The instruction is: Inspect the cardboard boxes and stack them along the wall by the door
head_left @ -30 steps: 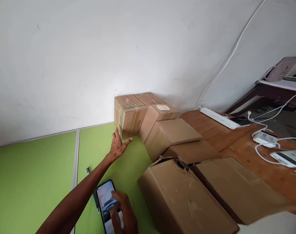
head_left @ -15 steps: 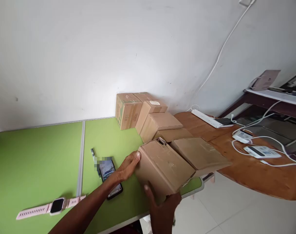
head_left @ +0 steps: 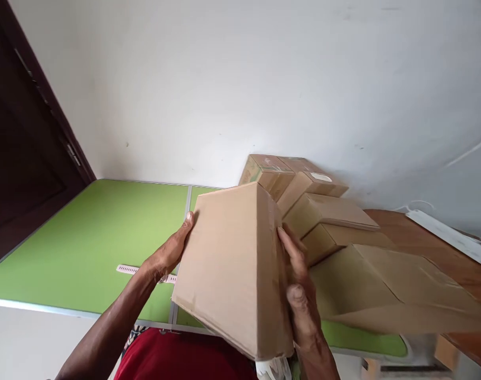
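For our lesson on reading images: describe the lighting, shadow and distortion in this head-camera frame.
Head view: soft, even daylight, no glare; the held box has a lit left face and a shaded right face under the right hand; the left hand is sharp; wide-angle stretch skews the box row and green table.

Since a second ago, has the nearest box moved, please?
Yes: the box is lifted off the green table toward the person, held between both hands.

green table (head_left: 86,237) carries stacked cardboard boxes (head_left: 327,211) and a watch strap (head_left: 126,269).
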Action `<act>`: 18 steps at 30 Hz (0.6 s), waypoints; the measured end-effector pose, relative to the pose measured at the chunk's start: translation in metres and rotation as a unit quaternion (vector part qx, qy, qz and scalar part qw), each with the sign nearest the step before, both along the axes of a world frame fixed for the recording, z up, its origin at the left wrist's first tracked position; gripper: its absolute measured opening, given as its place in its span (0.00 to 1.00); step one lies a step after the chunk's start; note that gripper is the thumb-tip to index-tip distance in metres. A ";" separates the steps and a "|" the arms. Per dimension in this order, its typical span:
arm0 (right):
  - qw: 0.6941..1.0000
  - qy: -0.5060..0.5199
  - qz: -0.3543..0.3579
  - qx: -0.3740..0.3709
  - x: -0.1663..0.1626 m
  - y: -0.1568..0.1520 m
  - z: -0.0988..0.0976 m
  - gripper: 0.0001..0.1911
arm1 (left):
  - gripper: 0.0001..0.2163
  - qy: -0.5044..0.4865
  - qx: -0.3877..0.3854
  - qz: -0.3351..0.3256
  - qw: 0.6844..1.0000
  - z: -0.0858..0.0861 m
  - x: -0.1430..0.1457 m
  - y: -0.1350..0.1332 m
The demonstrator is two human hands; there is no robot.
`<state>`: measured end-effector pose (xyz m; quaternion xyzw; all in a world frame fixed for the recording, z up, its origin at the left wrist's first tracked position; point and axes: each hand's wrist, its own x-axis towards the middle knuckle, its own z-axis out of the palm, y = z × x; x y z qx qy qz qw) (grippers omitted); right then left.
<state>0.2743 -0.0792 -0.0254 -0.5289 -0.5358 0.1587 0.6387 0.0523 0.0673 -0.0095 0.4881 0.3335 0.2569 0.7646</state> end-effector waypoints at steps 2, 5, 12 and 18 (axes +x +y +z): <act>0.990 0.130 0.049 -0.026 -0.014 0.015 -0.006 0.39 | 0.47 -0.052 -0.010 0.024 0.998 -0.005 -0.010 -0.004; 0.957 0.283 0.037 -0.046 -0.034 0.032 -0.015 0.36 | 0.43 -0.102 0.070 0.105 0.987 -0.013 -0.018 -0.010; 0.895 0.435 0.077 -0.063 -0.059 0.061 -0.014 0.36 | 0.33 -0.033 0.342 0.198 0.918 -0.031 -0.029 -0.005; 0.961 0.258 0.075 -0.061 -0.053 0.083 -0.015 0.40 | 0.31 0.056 0.391 0.205 0.896 -0.020 -0.047 -0.004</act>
